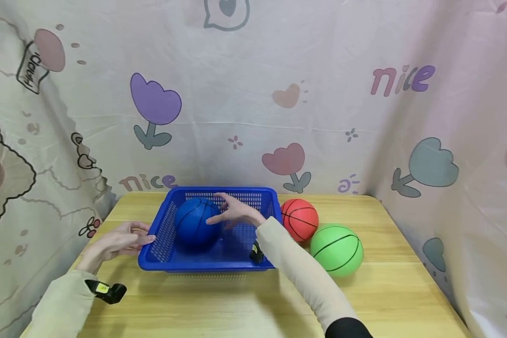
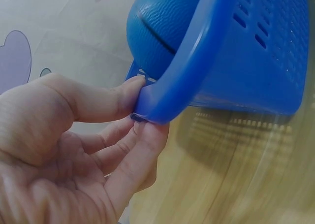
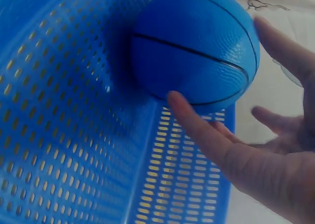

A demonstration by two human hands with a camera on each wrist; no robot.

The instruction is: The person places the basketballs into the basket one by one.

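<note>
A blue basketball (image 1: 194, 220) lies inside a blue perforated plastic basket (image 1: 203, 266), towards its left side. My left hand (image 1: 120, 241) pinches the basket's left rim, thumb on top and fingers beneath, as the left wrist view shows up close. Over the inside of the basket, my right hand (image 1: 236, 211) is at the right side of the blue ball. Its fingers are spread and only loosely bent near the ball's surface in the right wrist view; whether the fingertips touch the ball is unclear.
A red ball (image 1: 299, 219) stands right beside the basket's right wall, partly behind the right forearm. A green ball (image 1: 337, 250) sits in front of it to the right. Everything stands on a wooden table (image 1: 397, 291), with a patterned cloth (image 1: 329, 108) hanging behind.
</note>
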